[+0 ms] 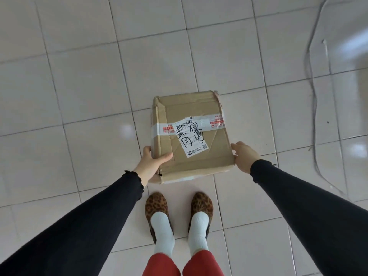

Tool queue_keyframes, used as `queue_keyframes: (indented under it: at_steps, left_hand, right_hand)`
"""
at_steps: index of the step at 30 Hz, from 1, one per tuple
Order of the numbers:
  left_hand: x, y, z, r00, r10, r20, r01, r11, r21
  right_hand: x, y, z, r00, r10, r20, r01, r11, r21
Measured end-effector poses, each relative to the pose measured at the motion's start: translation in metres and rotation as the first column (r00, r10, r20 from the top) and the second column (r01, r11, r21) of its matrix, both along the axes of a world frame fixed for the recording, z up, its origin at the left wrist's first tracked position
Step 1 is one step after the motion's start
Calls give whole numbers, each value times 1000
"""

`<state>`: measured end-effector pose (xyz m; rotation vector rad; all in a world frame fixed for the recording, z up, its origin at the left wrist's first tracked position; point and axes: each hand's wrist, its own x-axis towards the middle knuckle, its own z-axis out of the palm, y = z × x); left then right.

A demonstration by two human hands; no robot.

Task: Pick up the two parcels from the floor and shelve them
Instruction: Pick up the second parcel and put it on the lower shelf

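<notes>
Both hands, left hand (154, 163) and right hand (244, 156), clasp a battered cardboard box (191, 136) above the tiled floor (79, 86); its crushed near corners could buckle and slip.

Even, soft daylight fills the view, brightest to the right of the box (191, 134), where glare washes out the glossy tiles (79, 80). A small highlight sits left of the box. Shadows are faint, lying just under the box's near edge. Focus is sharpest on the box; grout lines bow and blur toward the frame edges.
</notes>
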<state>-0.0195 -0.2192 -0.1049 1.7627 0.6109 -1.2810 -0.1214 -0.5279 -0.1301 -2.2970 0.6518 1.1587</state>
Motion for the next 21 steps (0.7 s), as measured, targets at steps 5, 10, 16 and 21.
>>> queue_keyframes:
  at_steps: [5, 10, 16, 21]
  left_hand:
    - [56, 0, 166, 995, 49, 91, -44, 998, -51]
    - [132, 2, 369, 963, 91, 253, -52, 986, -158]
    - [206, 2, 597, 844, 145, 516, 25, 951, -307]
    - [253, -4, 729, 719, 229, 656, 82, 910, -407]
  right_hand:
    - [52, 2, 158, 995, 10, 97, -9, 1000, -7]
    - [129, 2, 363, 963, 45, 266, -25, 997, -77]
    - [213, 0, 601, 845, 119, 521, -22, 982, -190]
    - [265, -13, 743, 696, 230, 680, -6, 949, -315]
